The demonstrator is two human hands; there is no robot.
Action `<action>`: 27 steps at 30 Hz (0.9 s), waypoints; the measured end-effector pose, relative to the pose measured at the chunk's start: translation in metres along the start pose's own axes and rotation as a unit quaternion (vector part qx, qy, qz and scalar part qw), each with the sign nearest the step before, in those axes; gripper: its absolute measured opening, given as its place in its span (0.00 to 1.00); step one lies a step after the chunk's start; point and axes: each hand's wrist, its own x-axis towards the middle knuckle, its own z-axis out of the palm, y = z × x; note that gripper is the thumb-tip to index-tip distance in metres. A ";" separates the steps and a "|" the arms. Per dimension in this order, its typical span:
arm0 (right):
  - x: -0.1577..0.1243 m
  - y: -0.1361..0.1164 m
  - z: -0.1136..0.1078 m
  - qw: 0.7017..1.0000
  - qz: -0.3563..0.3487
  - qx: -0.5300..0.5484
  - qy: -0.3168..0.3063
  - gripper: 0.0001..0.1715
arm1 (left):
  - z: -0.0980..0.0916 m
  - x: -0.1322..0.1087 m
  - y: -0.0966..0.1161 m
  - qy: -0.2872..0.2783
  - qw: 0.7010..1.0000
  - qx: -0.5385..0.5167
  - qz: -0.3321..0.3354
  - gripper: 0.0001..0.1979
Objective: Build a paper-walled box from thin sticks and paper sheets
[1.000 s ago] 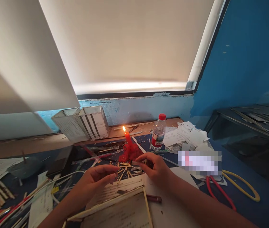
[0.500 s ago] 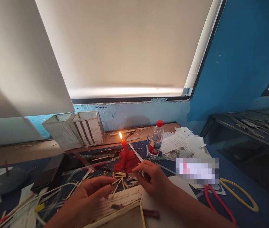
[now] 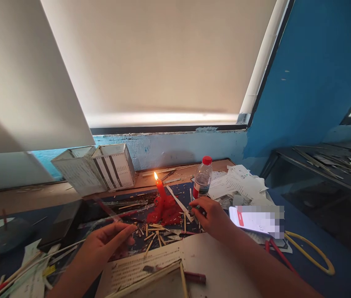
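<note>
Left of a scatter of short thin wooden sticks [image 3: 156, 227], my left hand [image 3: 109, 244] has thumb and forefinger pinched together; whatever is between them is too small to make out. My right hand [image 3: 211, 217] has curled fingers just in front of the water bottle [image 3: 203, 180], and a small dark bit shows at its fingertips. Between the hands and farther back, a lit red candle [image 3: 159, 189] stands in a lump of melted red wax [image 3: 167, 213]. A stick-edged panel [image 3: 159, 287] lies near me on printed paper [image 3: 138, 265], over a dark red-handled tool [image 3: 195, 277].
Two paper-covered boxes [image 3: 115, 167] stand at the back left. A dark box [image 3: 63, 225] sits at left. At right are crumpled papers [image 3: 240, 182], a lit phone [image 3: 251, 221], and red-and-yellow handles [image 3: 310, 248]. The candle flame [image 3: 156, 176] burns openly amid scraps.
My hands have moved apart: the left went left and its fingertips closed, the right moved right and up toward the bottle. More of the stick pile is uncovered.
</note>
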 end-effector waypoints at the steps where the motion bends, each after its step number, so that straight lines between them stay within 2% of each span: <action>1: 0.000 0.001 0.001 1.000 -0.004 -0.004 -0.002 0.13 | -0.001 0.000 0.000 -0.002 1.000 0.000 0.005 0.20; 6: 0.003 0.007 0.005 1.000 -0.016 -0.006 0.013 0.13 | -0.001 -0.001 -0.001 -0.025 0.999 0.030 0.018 0.21; 11: 0.004 0.006 0.007 1.000 -0.018 -0.005 0.010 0.12 | 0.002 0.001 -0.007 -0.125 0.992 0.017 -0.003 0.28; 14: 0.003 0.006 0.007 1.000 -0.014 -0.009 -0.010 0.15 | 0.002 0.005 -0.011 -0.158 0.986 -0.026 -0.039 0.34; 19: 0.002 0.005 0.007 0.999 -0.015 -0.021 -0.038 0.17 | 0.004 0.006 -0.010 -0.174 0.979 -0.056 -0.087 0.34; 27: 0.003 0.002 0.006 0.996 -0.002 -0.045 -0.083 0.17 | 0.000 0.000 0.001 -0.189 0.977 -0.066 -0.079 0.29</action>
